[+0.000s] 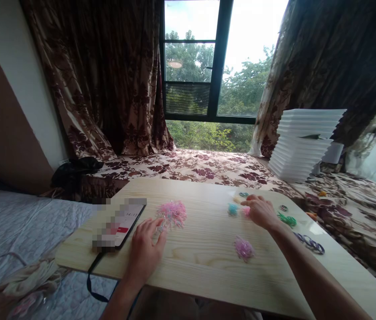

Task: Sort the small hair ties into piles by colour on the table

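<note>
A light wooden board [201,266] lies across the bed in front of me. My left hand [146,251] rests flat on it with fingers spread, its fingertips at the edge of a large pile of pink and mixed small rubber bands [172,214]. My right hand [261,211] reaches to the far right, fingers curled down onto a small pink cluster beside a teal cluster [232,209]; what they pinch is hidden. Sorted piles lie around: purple-pink [244,248], green [287,218], dark blue [310,242].
A phone [121,224] with a cable lies at the board's left edge. A stack of white trays [303,144] stands on the floral window seat at right. Curtains frame the window behind. A grey quilt [17,222] covers the bed at left.
</note>
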Available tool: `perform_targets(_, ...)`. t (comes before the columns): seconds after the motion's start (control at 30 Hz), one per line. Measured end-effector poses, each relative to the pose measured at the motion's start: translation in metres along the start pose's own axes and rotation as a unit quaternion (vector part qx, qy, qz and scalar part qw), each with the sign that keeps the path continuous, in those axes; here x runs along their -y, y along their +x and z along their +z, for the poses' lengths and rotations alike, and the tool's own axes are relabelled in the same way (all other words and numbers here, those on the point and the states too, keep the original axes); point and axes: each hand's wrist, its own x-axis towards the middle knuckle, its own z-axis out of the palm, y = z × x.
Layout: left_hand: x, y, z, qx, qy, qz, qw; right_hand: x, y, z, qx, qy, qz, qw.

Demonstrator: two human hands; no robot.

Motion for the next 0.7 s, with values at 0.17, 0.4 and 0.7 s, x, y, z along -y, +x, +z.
perform_targets(0.17, 0.0, 0.0, 0.0, -0.001, -0.003, 0.001, 1.0, 0.011, 0.002, 0.005, 0.003, -0.021, -0.016, 1.0)
perform_targets(0.4, -0.001, 0.0, -0.001, -0.001, -0.006, -0.002, 1.0, 0.017, -0.003, 0.01, -0.01, -0.006, -0.038, 0.999)
perform_targets(0.7, -0.003, -0.001, -0.001, -0.001, -0.003, -0.008, 1.0, -0.043, -0.002, -0.007, 0.005, 0.014, 0.025, 1.0)
